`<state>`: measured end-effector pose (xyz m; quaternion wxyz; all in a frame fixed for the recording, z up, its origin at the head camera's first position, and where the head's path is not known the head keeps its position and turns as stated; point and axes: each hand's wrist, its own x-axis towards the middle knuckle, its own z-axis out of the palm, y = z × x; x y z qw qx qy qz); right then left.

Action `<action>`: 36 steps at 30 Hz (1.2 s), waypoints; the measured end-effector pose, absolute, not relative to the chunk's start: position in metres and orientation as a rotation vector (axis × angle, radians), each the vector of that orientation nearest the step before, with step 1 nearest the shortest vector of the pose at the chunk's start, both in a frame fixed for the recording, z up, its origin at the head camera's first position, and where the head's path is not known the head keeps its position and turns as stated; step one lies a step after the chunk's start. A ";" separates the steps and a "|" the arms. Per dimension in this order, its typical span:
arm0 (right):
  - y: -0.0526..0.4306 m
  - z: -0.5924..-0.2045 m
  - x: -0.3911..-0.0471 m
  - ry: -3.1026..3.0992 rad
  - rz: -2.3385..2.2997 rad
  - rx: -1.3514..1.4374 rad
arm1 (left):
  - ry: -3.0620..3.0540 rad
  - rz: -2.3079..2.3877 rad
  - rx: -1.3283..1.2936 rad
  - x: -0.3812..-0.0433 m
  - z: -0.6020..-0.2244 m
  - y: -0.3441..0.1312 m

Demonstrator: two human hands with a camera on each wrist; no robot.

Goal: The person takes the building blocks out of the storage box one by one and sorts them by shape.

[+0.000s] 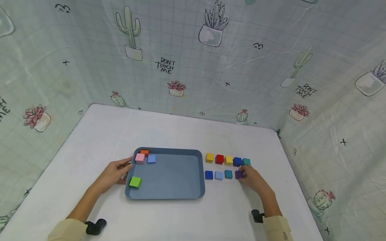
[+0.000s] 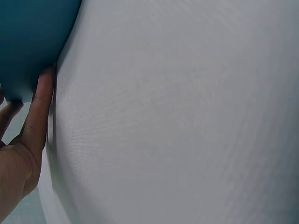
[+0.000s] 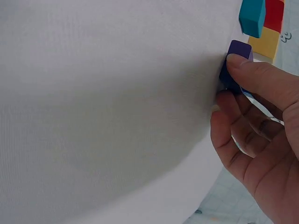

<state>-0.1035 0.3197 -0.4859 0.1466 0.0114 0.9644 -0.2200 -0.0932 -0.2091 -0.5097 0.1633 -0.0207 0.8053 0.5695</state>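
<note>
A blue-grey tray point(image 1: 169, 174) lies on the table with a pink cube point(image 1: 140, 158), an orange cube point(image 1: 144, 152) and a light blue cube point(image 1: 151, 159) at its far left corner. Nearer the front left sits a green cube point(image 1: 135, 182). My left hand point(image 1: 113, 174) touches the tray's left side, fingers extended along it; the left wrist view shows a straight finger point(image 2: 43, 95) against the tray wall. My right hand point(image 1: 253, 179) pinches a purple cube point(image 3: 239, 48) between thumb and fingers, at the right end of the near row, beside a teal cube point(image 1: 228, 174).
Right of the tray, the near row also has a blue cube point(image 1: 209, 175) and a light blue cube point(image 1: 218, 175). Behind it runs a second row with two yellow cubes, a red cube point(image 1: 219, 159), a blue cube point(image 1: 237, 162) and a teal cube point(image 1: 246, 162). A patterned cloth surrounds the white table.
</note>
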 end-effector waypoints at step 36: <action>0.184 -0.432 -0.130 2.810 -0.745 -0.719 | 2.282 1.635 -0.051 -0.091 -0.510 -0.211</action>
